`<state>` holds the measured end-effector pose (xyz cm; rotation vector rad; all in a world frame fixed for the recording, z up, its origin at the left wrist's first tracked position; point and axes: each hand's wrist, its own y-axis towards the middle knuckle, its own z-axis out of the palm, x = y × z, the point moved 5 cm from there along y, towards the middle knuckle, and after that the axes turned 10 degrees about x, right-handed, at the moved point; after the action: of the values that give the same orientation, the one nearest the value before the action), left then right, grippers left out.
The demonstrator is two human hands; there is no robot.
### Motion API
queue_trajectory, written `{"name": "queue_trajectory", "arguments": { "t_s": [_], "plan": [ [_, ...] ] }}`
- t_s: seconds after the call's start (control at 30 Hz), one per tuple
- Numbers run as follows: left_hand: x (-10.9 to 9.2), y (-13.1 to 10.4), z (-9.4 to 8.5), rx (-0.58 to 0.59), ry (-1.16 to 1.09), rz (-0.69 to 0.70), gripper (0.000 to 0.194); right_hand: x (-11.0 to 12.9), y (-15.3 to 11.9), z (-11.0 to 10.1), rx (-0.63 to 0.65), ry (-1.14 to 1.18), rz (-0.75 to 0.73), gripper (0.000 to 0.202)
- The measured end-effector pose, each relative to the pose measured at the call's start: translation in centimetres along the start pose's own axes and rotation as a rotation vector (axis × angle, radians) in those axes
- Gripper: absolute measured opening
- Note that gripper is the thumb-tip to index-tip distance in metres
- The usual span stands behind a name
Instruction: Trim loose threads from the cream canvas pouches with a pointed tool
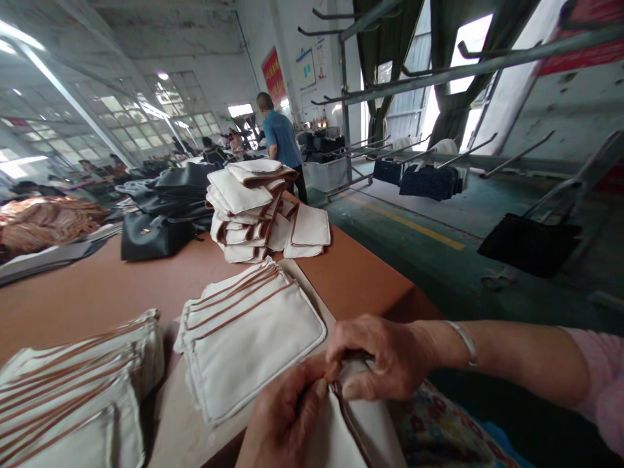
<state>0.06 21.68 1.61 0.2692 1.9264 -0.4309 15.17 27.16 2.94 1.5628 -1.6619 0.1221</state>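
Observation:
A cream fabric pouch piece with a brown edge (331, 435) lies below my hands at the table's near edge. My left hand (287, 409) pinches its upper end between thumb and fingers. Close beside it, my right hand (380, 357) has its fingers curled over the same end and grips the material near the brown edge. Just beyond my left hand rests a fanned stack of cream pouches with brown edges (253, 331). A second such stack (73, 403) is at the lower left.
A taller pile of cream pouches (248, 214) stands farther back on the brown table (205, 279). Black bags (156, 227) sit to its left. A metal rack (439, 68) with prongs rises on the right, with dark bags (429, 182) hanging from it. Another person (283, 140) stands beyond the table.

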Motion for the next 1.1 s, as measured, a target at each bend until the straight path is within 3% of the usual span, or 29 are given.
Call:
{"name": "queue_trajectory", "arguments": {
  "t_s": [0.1,0.17,0.3,0.4,0.47,0.53,0.7,0.8,0.97,1.1],
  "plan": [
    [-0.9,0.0,-0.3,-0.054,0.289,0.106,0.023,-1.1,0.4,-0.7,0.048,0.260,0.306,0.035],
    [-0.9,0.0,-0.4,-0.063,0.435,0.151,0.022,-1.5,0.6,-0.7,0.137,0.323,0.395,0.040],
    [-0.1,0.0,-0.2,-0.033,0.587,0.235,0.020,-1.7,1.1,-0.1,0.278,0.307,0.376,0.030],
    [0.3,-0.1,-0.2,-0.054,0.655,0.261,0.018,-1.8,1.1,0.2,0.246,0.251,0.319,0.018],
    [0.3,-0.2,-0.6,-0.097,0.571,0.200,0.018,-1.8,1.1,0.3,0.188,0.242,0.277,0.017],
    [0.1,-0.2,-1.0,-0.107,0.350,0.088,0.024,-1.7,0.9,0.3,0.144,0.271,0.243,0.020],
    [-0.9,-0.3,-1.2,-0.013,-0.253,-0.061,0.047,-1.9,0.5,0.5,0.109,0.357,0.222,0.025],
    [-0.4,-0.3,-1.4,-0.043,-0.328,-0.115,0.049,-1.9,0.4,0.5,0.105,0.370,0.227,0.024],
    [0.0,0.4,-0.1,0.163,-0.392,-0.121,0.037,-1.7,0.5,0.7,0.119,0.477,0.242,0.026],
    [0.8,0.8,1.0,0.071,-0.640,-0.098,0.039,-2.4,0.3,1.7,0.058,0.761,0.309,0.033]
  ]
}}
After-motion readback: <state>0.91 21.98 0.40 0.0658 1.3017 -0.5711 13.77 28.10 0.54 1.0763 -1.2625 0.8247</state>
